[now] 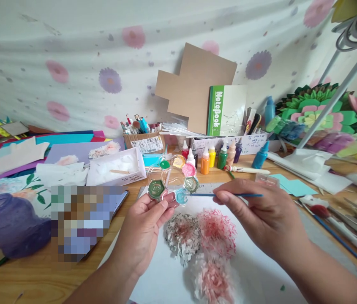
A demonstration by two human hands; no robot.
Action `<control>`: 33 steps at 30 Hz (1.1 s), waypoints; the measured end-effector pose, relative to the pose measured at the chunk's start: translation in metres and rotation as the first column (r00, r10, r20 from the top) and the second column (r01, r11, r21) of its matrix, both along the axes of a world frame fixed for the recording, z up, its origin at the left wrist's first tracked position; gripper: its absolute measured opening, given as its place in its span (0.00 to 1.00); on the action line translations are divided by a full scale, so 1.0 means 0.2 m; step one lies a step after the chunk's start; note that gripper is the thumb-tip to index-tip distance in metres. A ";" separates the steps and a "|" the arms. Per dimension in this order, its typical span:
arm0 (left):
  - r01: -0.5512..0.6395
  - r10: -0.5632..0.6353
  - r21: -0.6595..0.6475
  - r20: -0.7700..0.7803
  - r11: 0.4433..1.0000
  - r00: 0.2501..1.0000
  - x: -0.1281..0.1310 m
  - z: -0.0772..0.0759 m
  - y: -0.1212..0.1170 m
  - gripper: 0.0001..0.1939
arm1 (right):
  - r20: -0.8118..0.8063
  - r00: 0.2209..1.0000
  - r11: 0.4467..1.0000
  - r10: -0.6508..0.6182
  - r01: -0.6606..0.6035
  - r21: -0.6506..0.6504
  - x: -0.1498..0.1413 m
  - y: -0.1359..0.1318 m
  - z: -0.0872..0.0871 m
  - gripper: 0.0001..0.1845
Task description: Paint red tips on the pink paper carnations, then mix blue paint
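Note:
My left hand (148, 223) grips a clear flower-shaped paint palette (173, 180) by its near edge, thumb on top. Its round wells hold green, yellow, pink, grey-green and light blue paint. My right hand (257, 211) pinches a thin blue paintbrush (206, 195), held nearly level. The brush's tip is at the light blue well. Beneath the hands, on white paper (165, 278), lie three crumpled paper flowers: one black-edged (183, 236), one red-edged (218, 232), and one pale with a reddish middle (214, 276).
Several paint bottles (205, 163) stand behind the palette. A white box (118, 166) with white material is to the left, near a blurred phone (86, 228) and a purple jar (16, 223). Brushes and tools (339, 228) lie at right; a notebook (227, 110) leans behind.

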State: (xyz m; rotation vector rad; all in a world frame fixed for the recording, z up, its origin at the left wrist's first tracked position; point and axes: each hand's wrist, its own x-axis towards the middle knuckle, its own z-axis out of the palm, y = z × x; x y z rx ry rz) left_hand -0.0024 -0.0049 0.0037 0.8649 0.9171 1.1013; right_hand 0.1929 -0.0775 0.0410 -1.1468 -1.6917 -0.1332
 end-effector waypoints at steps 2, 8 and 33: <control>-0.008 0.008 -0.001 0.002 1.000 1.000 0.00 0.00 0.00 0.08 | 0.008 0.996 0.996 0.085 -0.085 -0.023 0.00 0.00 0.00 0.07; -0.007 0.006 0.011 0.018 1.000 1.000 0.00 -0.01 0.01 0.09 | 0.037 0.999 0.999 0.030 -0.029 -0.016 0.01 -0.01 0.00 0.07; -0.019 0.019 0.013 -0.013 1.000 1.000 0.00 0.00 0.02 0.13 | 0.097 0.988 0.991 0.117 -0.109 -0.081 0.01 -0.01 -0.01 0.07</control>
